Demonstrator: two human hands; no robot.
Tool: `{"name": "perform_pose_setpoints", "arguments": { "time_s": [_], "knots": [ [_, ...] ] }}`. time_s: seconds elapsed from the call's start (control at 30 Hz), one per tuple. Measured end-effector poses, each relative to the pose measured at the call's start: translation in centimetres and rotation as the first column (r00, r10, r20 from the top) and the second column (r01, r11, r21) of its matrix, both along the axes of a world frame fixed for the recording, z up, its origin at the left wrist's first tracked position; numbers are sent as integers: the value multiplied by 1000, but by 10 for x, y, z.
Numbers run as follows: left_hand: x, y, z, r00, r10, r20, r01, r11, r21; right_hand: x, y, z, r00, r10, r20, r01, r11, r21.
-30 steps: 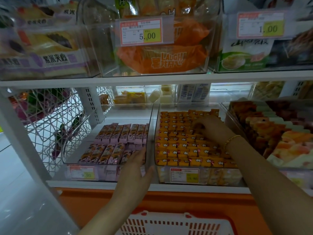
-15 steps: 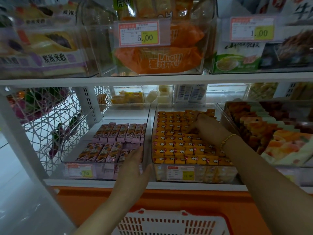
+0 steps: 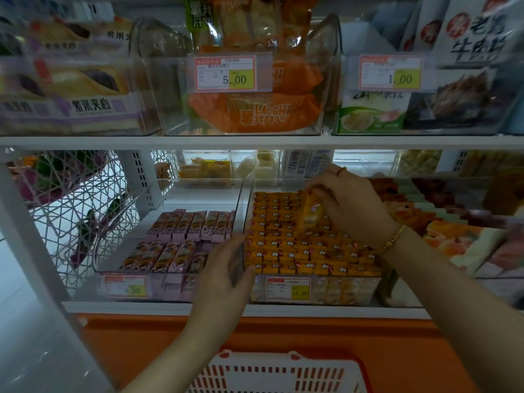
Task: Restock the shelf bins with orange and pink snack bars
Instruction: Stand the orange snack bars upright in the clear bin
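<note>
Two clear bins stand side by side on the lower shelf. The left bin (image 3: pixel 113 275) holds pink snack bars (image 3: pixel 187 225) in two rows. The right bin (image 3: pixel 320 293) is packed with orange snack bars (image 3: pixel 280 242). My right hand (image 3: pixel 348 205) is over the back of the orange bin and pinches a few orange bars (image 3: pixel 310 211), lifted on end above the rows. My left hand (image 3: pixel 224 276) rests on the front corner between the two bins, its fingers loosely bent on the clear wall.
A red and white basket (image 3: pixel 283 373) sits below me in front of the orange shelf base (image 3: pixel 170 336). A bin of mixed snacks (image 3: pixel 465 231) stands to the right. A white wire rack (image 3: pixel 73 205) is on the left. The upper shelf (image 3: pixel 255 141) carries larger packets.
My right hand has risen from among the orange bars, pulling a few up on end. My left hand has shifted slightly right along the bins' front. The camera has come closer.
</note>
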State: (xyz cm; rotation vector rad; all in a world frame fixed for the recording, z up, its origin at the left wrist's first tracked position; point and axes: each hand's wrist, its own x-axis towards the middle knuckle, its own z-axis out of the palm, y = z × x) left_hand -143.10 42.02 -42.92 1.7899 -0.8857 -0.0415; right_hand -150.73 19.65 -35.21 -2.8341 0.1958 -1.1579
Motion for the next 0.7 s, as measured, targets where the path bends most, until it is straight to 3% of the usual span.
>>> {"name": "perform_pose_setpoints", "arguments": {
  "time_s": [0.1, 0.23, 0.3, 0.43, 0.7],
  "knots": [
    [-7, 0, 4, 940, -125, -317, 109, 992, -69, -8, 16, 12, 998, -23, 54, 5, 946, 323],
    [-11, 4, 9, 847, -180, -501, 163, 984, -79, -17, 28, 16, 993, 114, 9, -81, 642, 762],
    [-14, 6, 12, 789, -219, -575, 177, 976, -128, -20, 30, 17, 984, 171, -42, -59, 544, 837],
    [-15, 9, 15, 754, -221, -619, 168, 975, -145, -25, 28, 19, 964, 262, -47, -44, 332, 942],
    [-13, 9, 19, 725, -221, -652, 145, 975, -169, -33, 17, 23, 917, 398, 22, -50, 60, 997]
  ]
}}
